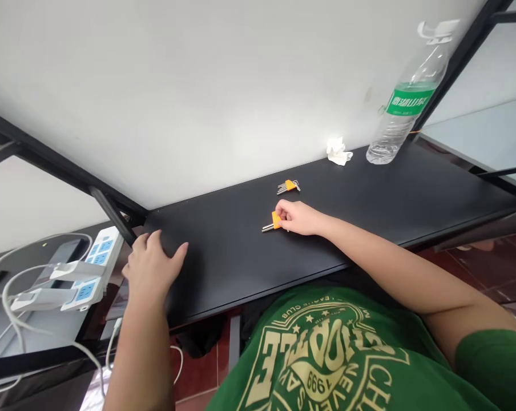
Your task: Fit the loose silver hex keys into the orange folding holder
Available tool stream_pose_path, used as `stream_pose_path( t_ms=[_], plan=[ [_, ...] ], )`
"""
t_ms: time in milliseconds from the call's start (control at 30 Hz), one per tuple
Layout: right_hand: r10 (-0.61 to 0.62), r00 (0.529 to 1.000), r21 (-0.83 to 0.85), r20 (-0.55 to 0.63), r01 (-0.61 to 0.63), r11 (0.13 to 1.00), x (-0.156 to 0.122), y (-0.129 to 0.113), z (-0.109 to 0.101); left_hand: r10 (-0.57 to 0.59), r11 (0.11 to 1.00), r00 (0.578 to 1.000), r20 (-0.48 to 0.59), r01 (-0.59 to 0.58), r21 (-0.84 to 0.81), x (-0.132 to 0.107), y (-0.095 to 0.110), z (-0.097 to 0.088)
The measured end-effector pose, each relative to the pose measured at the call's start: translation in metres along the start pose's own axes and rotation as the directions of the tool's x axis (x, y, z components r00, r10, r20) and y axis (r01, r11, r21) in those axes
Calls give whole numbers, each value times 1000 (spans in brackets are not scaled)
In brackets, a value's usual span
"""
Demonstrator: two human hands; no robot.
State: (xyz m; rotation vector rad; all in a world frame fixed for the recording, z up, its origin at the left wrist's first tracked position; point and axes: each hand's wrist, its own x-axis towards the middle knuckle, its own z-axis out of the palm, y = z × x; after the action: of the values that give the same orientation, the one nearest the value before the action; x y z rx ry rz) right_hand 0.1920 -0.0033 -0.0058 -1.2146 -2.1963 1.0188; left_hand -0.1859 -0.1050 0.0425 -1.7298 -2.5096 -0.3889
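My right hand (298, 217) rests on the black table (369, 194) with its fingers closed on a set of hex keys in an orange holder (273, 222), whose metal ends stick out to the left. A second orange hex key set (288, 186) lies on the table just beyond that hand, apart from it. My left hand (152, 267) lies flat on the table's left front corner, fingers spread, holding nothing.
A clear water bottle with a green label (406, 100) stands at the back right by the white wall. A crumpled white tissue (337, 152) lies beside it. A white power strip with plugs and cables (73, 274) sits left of the table.
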Motion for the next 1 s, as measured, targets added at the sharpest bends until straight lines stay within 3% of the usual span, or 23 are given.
stream_pose_path(
  t_ms=[133,400,467,533,567,633,700,800,833,900,1000],
  plan=[
    [-44,999,-62,-2,44,997,1,-1,-1,-155,988,984,91,156,-5,-1,-18,-1],
    [-79,996,-80,-45,75,994,-2,5,-14,-145,988,989,25,146,-45,-8,-15,-4],
    [-98,987,-173,-131,74,982,-2,11,-23,-78,996,992,-97,73,-56,-11,-5,-7],
    [-103,975,-295,-199,40,955,-2,16,-30,85,990,974,-212,-107,-96,-14,16,-7],
    [-92,974,-342,-207,16,939,-2,18,-33,216,962,957,-195,-243,-124,-15,31,-6],
    [-59,980,-418,-190,-27,908,-1,20,-36,468,861,883,-46,-467,-204,-14,69,-1],
    [-31,988,-481,-153,-46,876,-1,18,-35,644,754,754,128,-596,-277,-9,112,10],
    [-1,994,-561,-111,-62,826,-2,12,-34,714,699,624,319,-660,-275,6,167,30],
    [14,995,-577,-101,-70,814,-2,11,-34,712,698,601,363,-659,-279,12,180,36],
    [53,995,-591,-85,-94,801,-4,8,-35,701,709,603,379,-647,-282,21,196,45],
    [90,993,-594,-79,-120,795,-6,5,-38,696,718,628,347,-605,-345,28,202,54]
  ],
)
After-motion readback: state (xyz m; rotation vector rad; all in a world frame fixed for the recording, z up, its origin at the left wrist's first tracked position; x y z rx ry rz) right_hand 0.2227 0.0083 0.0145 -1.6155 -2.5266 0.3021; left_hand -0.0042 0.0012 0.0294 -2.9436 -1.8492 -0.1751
